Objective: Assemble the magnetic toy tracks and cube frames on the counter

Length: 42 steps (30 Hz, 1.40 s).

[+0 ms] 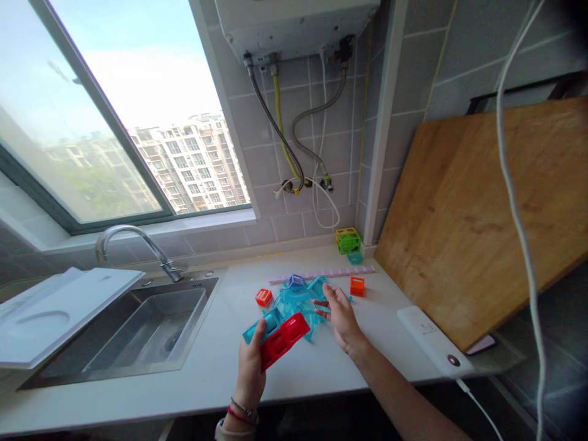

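Note:
My left hand (250,362) is closed round a red plastic block strip (285,338) with square openings, together with a translucent blue plastic piece (265,326). The thumb presses over the top of both. My right hand (342,318) is just to the right, its fingers apart and slightly curled, with nothing clearly in it. Its fingertips are near a pile of translucent blue plastic pieces (294,300) on the counter; I cannot tell whether they touch. A purple cube frame (295,281) rests at the pile's back. Orange-red cubes, one on the left (263,298) and one on the right (357,286), flank the pile.
Behind the pile lies a pink striped strip (321,273). A green and yellow cube frame (348,241) stands in the back corner. At left is a sink (197,318) with a faucet (138,236). A white power strip (434,343) and large wooden board (482,208) are right.

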{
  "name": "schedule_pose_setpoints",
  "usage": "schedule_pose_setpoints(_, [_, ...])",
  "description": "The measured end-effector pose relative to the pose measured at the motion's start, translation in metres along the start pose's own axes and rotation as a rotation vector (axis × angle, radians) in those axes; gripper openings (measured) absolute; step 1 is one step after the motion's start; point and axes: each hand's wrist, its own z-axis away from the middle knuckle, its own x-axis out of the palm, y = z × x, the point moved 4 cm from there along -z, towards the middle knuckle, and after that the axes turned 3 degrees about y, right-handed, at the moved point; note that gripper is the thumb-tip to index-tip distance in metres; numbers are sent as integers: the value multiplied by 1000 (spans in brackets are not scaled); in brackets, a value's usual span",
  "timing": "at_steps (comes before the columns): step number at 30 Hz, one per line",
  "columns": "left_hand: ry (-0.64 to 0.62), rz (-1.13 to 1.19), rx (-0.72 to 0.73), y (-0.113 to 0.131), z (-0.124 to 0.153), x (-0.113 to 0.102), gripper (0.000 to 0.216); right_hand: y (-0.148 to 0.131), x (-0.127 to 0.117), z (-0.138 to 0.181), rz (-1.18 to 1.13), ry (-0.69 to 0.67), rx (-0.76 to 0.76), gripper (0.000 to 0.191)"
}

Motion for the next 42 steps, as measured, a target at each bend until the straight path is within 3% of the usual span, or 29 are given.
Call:
schedule_pose_setpoints(4, [58, -42, 9, 1, 1, -13, 51, -21, -70, -22, 475, 210, -372, 48])
schedule_pose_setpoints(7, [75, -55, 32, -1, -3, -17, 48, -6, -118, -32, 838, 271, -361, 40])
schedule_pose_setpoints(10, [107, -77, 54, -4, -8, -14, 49, 15, -141, -33, 1016, 237, -275, 41])
schedule_pose_setpoints(13, [112, -100, 51, -3, -12, -7, 53, 12, -134, -22, 1071, 233, -313, 48])
schedule_pose_setpoints(15, [87, -100, 51, -2, -12, -1, 55, -5, -114, -7, 1023, 237, -427, 55])
schedule_pose_setpoints(17, [53, -95, 62, 1, -10, 6, 56, -22, -84, 10, 898, 115, -501, 56])
schedule_pose_setpoints(20, [2, -114, 106, 5, -4, 15, 52, -23, -32, 35, 629, -359, -264, 57])
schedule_pose_setpoints(21, [-13, -130, 122, 7, -2, 17, 51, -19, -20, 43, 537, -454, -157, 57])
schedule_pose_setpoints(23, [-43, -155, 128, 10, 0, 17, 49, -13, -10, 50, 393, -509, -33, 54])
schedule_pose_setpoints(25, [-47, -145, 95, 15, 0, 11, 49, -10, -22, 47, 307, -427, 0, 49])
schedule_pose_setpoints(28, [24, -105, 50, 24, -4, -7, 51, -8, -72, 30, 375, -159, -48, 52])
schedule_pose_setpoints(31, [109, -118, 43, 26, -10, -22, 51, -9, -121, 17, 796, 74, -234, 49])
schedule_pose_setpoints(33, [137, -129, 38, 21, -12, -25, 52, -3, -137, 15, 1033, 92, -264, 42])
schedule_pose_setpoints(35, [136, -132, 34, 13, -13, -22, 53, 2, -142, 18, 1164, 69, -246, 42])
schedule_pose_setpoints(38, [115, -137, 34, 4, -11, -11, 55, -3, -130, 29, 1215, 156, -315, 61])
schedule_pose_setpoints(40, [101, -129, 36, 0, -8, -3, 57, -11, -109, 42, 1132, 206, -424, 62])
schedule_pose_setpoints(42, [64, -112, 39, -4, -2, 7, 59, -12, -76, 57, 959, 88, -485, 49])
